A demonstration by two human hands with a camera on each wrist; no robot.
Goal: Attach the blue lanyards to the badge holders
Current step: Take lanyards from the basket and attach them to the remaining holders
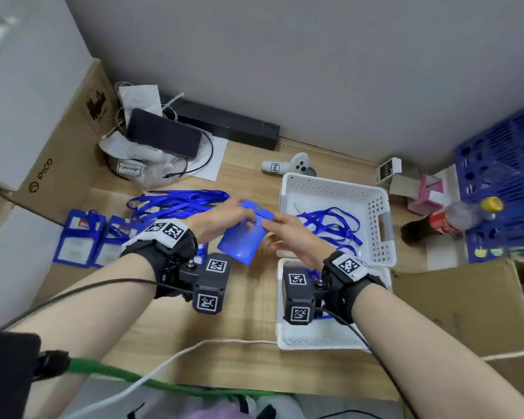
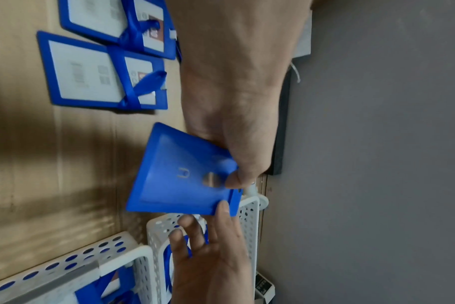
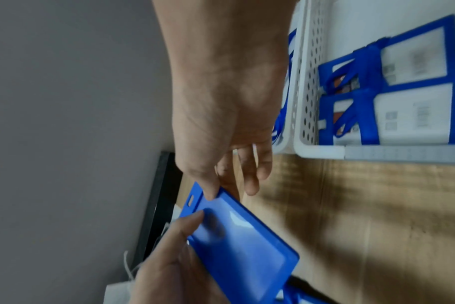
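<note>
Head view: my left hand pinches a blue plastic badge holder; right hand fingertip-pinches its slotted end. Next I fetch a lanyard.

Blue badge holder, white perforated basket, wood-grain table

The badge holder is held above the worktop, between the fingers of the left hand and those of the right hand. Left of the fingers lie two finished badges, with loose lanyards behind them. Right of the fingers stands a basket with lanyards in it; nearer the person, a second basket holds badges. Behind the fingers, by the wall, lies a controller.
</note>
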